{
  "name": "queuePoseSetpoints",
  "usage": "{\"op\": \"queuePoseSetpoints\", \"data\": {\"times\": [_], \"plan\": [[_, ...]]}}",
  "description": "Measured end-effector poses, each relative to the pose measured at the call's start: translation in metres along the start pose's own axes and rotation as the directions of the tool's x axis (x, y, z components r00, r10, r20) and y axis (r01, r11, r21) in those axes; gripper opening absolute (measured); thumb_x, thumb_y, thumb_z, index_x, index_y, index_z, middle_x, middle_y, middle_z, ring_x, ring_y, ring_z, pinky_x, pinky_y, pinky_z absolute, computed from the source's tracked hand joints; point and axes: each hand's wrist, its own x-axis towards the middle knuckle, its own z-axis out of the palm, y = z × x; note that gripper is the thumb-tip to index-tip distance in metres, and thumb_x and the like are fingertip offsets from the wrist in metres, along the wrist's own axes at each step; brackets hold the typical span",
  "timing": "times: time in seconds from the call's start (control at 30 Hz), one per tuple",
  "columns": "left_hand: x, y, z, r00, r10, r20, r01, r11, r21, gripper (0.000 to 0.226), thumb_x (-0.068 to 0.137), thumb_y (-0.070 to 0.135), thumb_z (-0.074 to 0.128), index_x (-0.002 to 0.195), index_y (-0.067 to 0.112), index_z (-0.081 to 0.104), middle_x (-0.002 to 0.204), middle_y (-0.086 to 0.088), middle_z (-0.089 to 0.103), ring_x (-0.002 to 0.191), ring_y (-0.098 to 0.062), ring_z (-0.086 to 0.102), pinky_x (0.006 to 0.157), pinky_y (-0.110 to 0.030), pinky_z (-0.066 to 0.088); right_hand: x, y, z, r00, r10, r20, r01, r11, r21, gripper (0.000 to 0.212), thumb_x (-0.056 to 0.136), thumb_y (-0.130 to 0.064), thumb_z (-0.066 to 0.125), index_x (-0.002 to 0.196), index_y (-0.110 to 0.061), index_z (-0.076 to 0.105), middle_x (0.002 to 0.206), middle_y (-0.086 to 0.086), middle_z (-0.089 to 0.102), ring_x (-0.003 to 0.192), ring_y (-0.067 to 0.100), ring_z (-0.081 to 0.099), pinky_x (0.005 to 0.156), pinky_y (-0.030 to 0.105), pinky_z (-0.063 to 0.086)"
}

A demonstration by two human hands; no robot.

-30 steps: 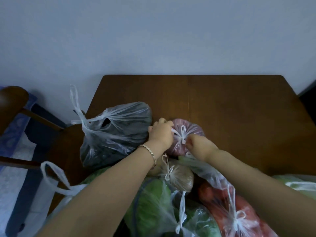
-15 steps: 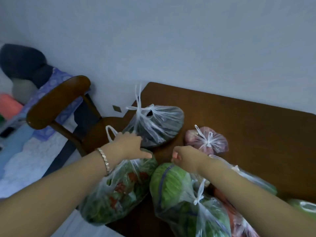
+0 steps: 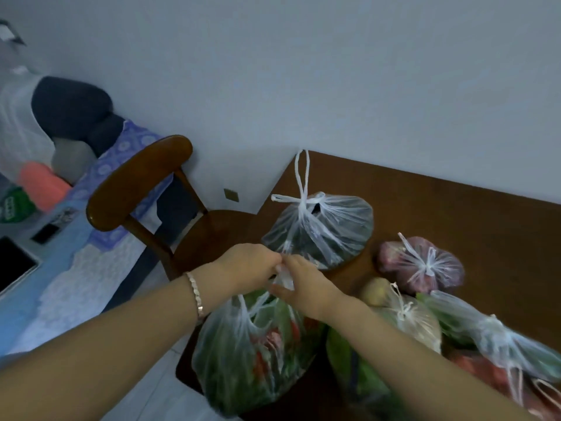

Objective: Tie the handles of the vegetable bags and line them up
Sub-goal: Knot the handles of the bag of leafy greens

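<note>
A clear bag of green and red vegetables (image 3: 255, 354) sits at the table's near left corner. My left hand (image 3: 246, 264) and my right hand (image 3: 303, 284) meet just above it, both pinching its white handles (image 3: 285, 276). Behind them lies a tied bag of dark greens (image 3: 321, 229) with its handles sticking up. To the right are a tied bag of purple onions (image 3: 422, 265), a tied bag of pale vegetables (image 3: 403, 317), a green cabbage bag (image 3: 358, 369) partly under my right arm, and a tied bag with red vegetables (image 3: 498, 350).
The brown wooden table (image 3: 455, 214) stands against a pale wall. A wooden chair (image 3: 142, 180) stands at the table's left side. Further left is a bed with a blue patterned cover (image 3: 60, 268) and clutter.
My hands left the purple onion bag, moved left to the green and red vegetable bag and closed together on its handles. The view swung left.
</note>
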Motion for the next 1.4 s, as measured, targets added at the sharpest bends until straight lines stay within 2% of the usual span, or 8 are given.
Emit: {"op": "queuePoseSetpoints", "data": {"times": [0.07,0.17,0.47,0.7,0.83,1.0,1.2,1.4], "plan": [[0.002,-0.011,-0.009,0.986,0.144,-0.084,-0.135,0.985,0.107,0.014,0.093,0.016,0.043,0.099,0.01,0.054,0.093,-0.011,0.063,0.085,-0.029,0.061,0.061,-0.032,0.035,0.013,-0.002,0.005,0.999,0.045,0.0,-0.045,0.992,0.119,0.018,0.096,-0.03,0.042,0.102,-0.02,0.055,0.098,0.006,0.061,0.094,0.017,0.056,0.083,0.021,0.044],[0.009,-0.03,-0.019,0.942,0.303,-0.146,-0.261,0.931,0.255,0.016,0.095,0.015,0.039,0.099,0.01,0.053,0.091,-0.01,0.061,0.08,-0.029,0.06,0.058,-0.033,0.033,0.014,-0.007,0.003,0.991,0.085,-0.1,-0.073,0.99,0.121,0.037,0.098,-0.032,0.03,0.062,-0.027,0.037,0.06,-0.006,0.042,0.057,0.01,0.042,0.055,0.019,0.031],[0.033,-0.053,-0.011,0.549,0.584,-0.599,-0.576,0.783,0.235,0.012,0.076,0.021,0.064,0.083,0.011,0.065,0.067,-0.003,0.06,0.057,-0.02,0.057,0.046,-0.027,0.048,-0.007,-0.016,0.036,0.724,0.343,-0.598,-0.218,0.937,0.273,0.033,0.097,-0.019,0.034,0.094,-0.001,0.061,0.088,0.018,0.067,0.083,0.032,0.062,0.075,0.041,0.049],[-0.003,-0.083,0.044,0.947,-0.012,-0.321,-0.172,0.824,-0.54,0.122,0.058,0.055,0.074,0.147,0.02,-0.001,0.153,-0.001,0.019,0.141,-0.019,0.016,0.114,-0.035,0.013,-0.01,-0.002,0.048,0.617,0.614,-0.493,-0.285,0.758,0.587,0.029,0.097,-0.026,0.034,0.076,-0.018,0.052,0.081,0.007,0.064,0.084,0.027,0.061,0.064,0.029,0.042],[-0.023,-0.088,0.081,0.999,-0.036,-0.026,0.007,0.709,-0.706,0.119,0.054,0.065,0.073,0.146,0.028,0.007,0.151,0.014,0.01,0.141,-0.006,0.007,0.117,-0.035,0.014,-0.015,-0.007,0.049,0.646,0.6,-0.472,-0.174,0.718,0.674,0.02,0.097,-0.028,0.037,0.098,-0.02,0.056,0.084,0.003,0.064,0.087,0.022,0.062,0.074,0.031,0.048],[-0.022,-0.058,0.075,0.963,0.017,-0.267,-0.24,0.496,-0.835,0.019,0.092,0.024,0.049,0.106,0.017,0.06,0.114,0.028,0.05,0.106,0.028,0.041,0.096,-0.006,0.035,-0.017,-0.021,0.04,0.761,0.329,-0.559,0.133,0.764,0.631,0.022,0.092,-0.026,0.039,0.087,-0.028,0.06,0.09,-0.008,0.059,0.091,-0.006,0.055,0.084,0.004,0.039],[-0.012,-0.024,0.06,0.994,-0.091,-0.059,-0.071,-0.134,-0.988,0.036,0.098,0.028,0.028,0.069,0.011,0.04,0.045,0.01,0.034,0.037,-0.006,0.03,0.04,-0.02,0.032,-0.002,-0.028,0.033,0.764,0.541,-0.351,0.166,0.361,0.918,0.042,0.092,-0.048,0.033,0.063,-0.017,0.033,0.037,-0.009,0.028,0.032,0.007,0.026,0.034,0.017,0.027],[-0.009,-0.012,0.056,0.996,-0.078,0.034,0.039,0.06,-0.997,0.05,0.097,0.039,0.028,0.062,0.014,0.053,0.048,0.007,0.034,0.037,-0.004,0.029,0.037,-0.016,0.022,0.013,-0.034,0.04,0.75,0.645,-0.147,-0.123,0.355,0.927,0.033,0.099,-0.029,0.03,0.076,-0.016,0.05,0.051,0.0,0.037,0.032,0.006,0.033,0.033,0.018,0.027]]}}
